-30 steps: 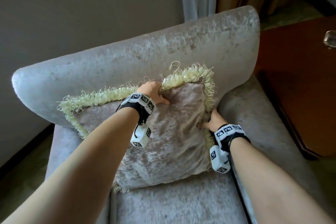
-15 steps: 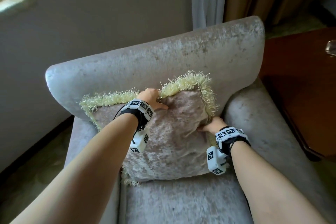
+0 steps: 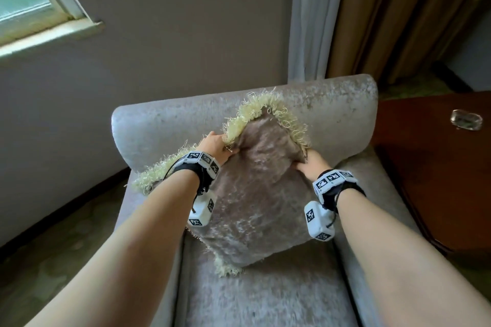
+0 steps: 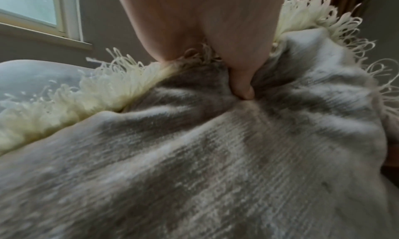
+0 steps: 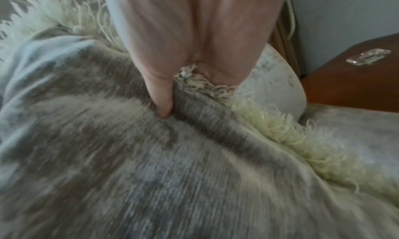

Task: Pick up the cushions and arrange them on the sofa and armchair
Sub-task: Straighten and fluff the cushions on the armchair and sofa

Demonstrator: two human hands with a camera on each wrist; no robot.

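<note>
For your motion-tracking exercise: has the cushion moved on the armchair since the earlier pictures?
Yes. Against the armchair backrest, the cushion has turned: its top right corner now points up.

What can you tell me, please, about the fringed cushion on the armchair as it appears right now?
The cushion is square, in mottled grey-brown velvety fabric, edged with a shaggy pale-yellow fringe. It stands tilted, one corner up against the armchair backrest and one corner down on the seat. The left hand grips its upper left edge and the right hand its upper right edge; each thumb digs into the front face, bunching the fabric into folds.
</note>
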